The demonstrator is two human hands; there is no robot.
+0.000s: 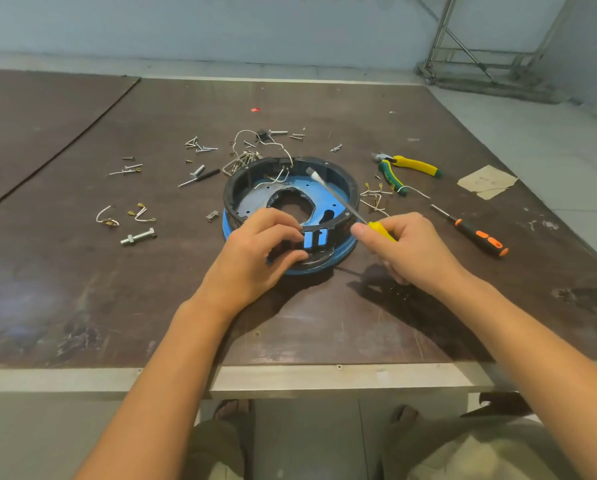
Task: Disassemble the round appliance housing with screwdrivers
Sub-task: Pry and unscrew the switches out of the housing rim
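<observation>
Head view shows a dark brown table (pixel 324 323) with the round black-and-blue housing (pixel 252 202) lying flat at its middle, its near rim directly under both hands. The left hand (pixel 255 251) curls its fingers and thumb round the housing's near edge, while the right hand (pixel 411 247), just right of that rim, grips a yellow-handled screwdriver (pixel 342 202) whose shaft slants across above the housing toward its far side. Yellow-green pliers (pixel 404 169) and an orange-black screwdriver (pixel 477 233) lie to the right, a bolt (pixel 138 236) to the left, and loose screws (pixel 200 147) are scattered beyond.
</observation>
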